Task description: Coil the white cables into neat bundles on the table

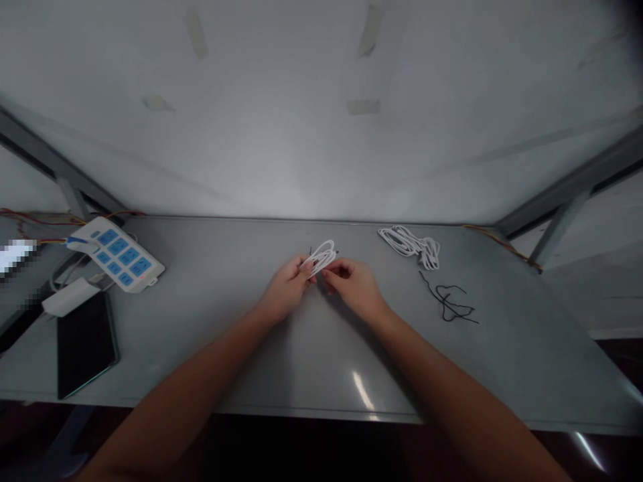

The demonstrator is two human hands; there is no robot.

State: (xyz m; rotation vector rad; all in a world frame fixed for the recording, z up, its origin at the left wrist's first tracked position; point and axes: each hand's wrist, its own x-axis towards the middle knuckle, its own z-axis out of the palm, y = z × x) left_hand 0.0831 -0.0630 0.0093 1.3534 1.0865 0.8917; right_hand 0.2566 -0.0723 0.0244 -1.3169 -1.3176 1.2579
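A coiled white cable [325, 254] is gripped by my left hand [290, 284], its loops sticking up past the fingers above the middle of the table. Close against the coil's right side, my right hand [352, 281] has its thumb and forefinger pinched together; what they hold, if anything, is too small to make out. Short dark ends, thin like a tie, poke out at both sides of the coil. Further right on the table lie bundled white cables [409, 246]. Below them are several loose black ties [447, 304], thin and tangled.
A white power strip with blue sockets [123, 258] lies at the left, with a white adapter [71, 296] and a black tablet [86, 345] in front of it. The grey table [241, 395] meets a pale wall [281, 147] bearing tape pieces. Orange-brown wires run along both back corners.
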